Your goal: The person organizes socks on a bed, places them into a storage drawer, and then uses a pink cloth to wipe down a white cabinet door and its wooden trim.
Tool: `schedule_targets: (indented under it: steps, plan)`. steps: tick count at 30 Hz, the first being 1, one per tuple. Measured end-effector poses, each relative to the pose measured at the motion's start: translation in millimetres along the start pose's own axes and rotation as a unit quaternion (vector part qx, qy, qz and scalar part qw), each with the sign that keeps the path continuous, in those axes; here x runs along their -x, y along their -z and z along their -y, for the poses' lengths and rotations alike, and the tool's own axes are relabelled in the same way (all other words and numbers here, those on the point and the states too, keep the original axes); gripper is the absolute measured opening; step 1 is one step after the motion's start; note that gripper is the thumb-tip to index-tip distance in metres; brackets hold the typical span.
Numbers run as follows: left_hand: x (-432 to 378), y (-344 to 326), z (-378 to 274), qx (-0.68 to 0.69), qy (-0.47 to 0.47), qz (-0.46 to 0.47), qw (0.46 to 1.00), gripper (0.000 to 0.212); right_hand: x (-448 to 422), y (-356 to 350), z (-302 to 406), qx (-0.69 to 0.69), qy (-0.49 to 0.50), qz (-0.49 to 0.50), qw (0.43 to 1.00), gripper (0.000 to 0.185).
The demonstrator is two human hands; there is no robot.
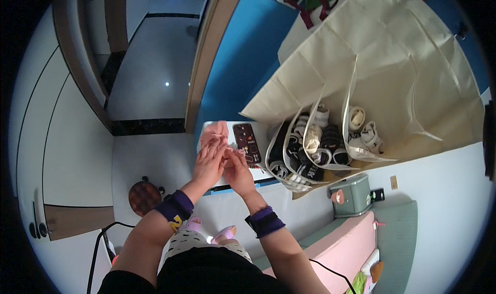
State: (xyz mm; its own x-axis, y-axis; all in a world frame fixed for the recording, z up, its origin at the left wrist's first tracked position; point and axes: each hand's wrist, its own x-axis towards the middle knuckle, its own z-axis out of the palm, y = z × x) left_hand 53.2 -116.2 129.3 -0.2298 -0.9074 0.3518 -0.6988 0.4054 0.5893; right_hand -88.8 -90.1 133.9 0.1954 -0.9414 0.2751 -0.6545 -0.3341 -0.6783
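Note:
Both of my hands are together over a small white table [263, 173]. A crumpled pink cloth [215, 132] lies there, its far end spread beyond my fingers. My left hand [209, 163] covers the near part of the cloth and grips it. Close against it, my right hand [238, 173] pinches a bit of pink fabric between thumb and fingers. The fingers hide most of the held part, so the cloth's exact kind cannot be told. Just right of the cloth lies a dark phone or phone case [247, 143] with printed pictures.
A beige hanging organizer [379, 84] slants at the right, its pockets holding rolled socks [329, 137]. A round brown stool [145, 198] stands left on the floor. At lower right are a pink-and-green bed [337, 247] and a green bedside cabinet [350, 196]. A doorway [155, 69] opens ahead.

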Motion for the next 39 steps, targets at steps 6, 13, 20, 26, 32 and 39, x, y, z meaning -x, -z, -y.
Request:
schedule_targets:
  steps: [6,13,20,26,32,39]
  plan:
    - [7,-8,12,-0.086,0.007,0.017,0.996,0.046,3,-10,-7,0.099,-0.058,0.048,0.992,0.051]
    - [25,-8,2,-0.099,0.009,-0.005,0.995,0.042,10,1,-8,0.045,-0.037,0.065,0.996,0.044]
    - [62,2,-34,-0.125,0.013,0.021,0.992,0.047,41,16,-19,-0.010,0.054,0.048,0.997,0.038]
    - [45,-1,-53,-0.148,0.026,0.009,0.989,0.044,30,15,-32,0.013,0.103,0.035,0.994,0.040]
    - [15,-15,-44,-0.222,0.032,-0.006,0.974,0.043,13,16,-42,0.052,0.131,0.025,0.990,0.042]
    - [35,-19,-70,-0.200,0.076,0.031,0.976,0.043,35,28,-49,0.035,0.150,0.028,0.988,0.040]
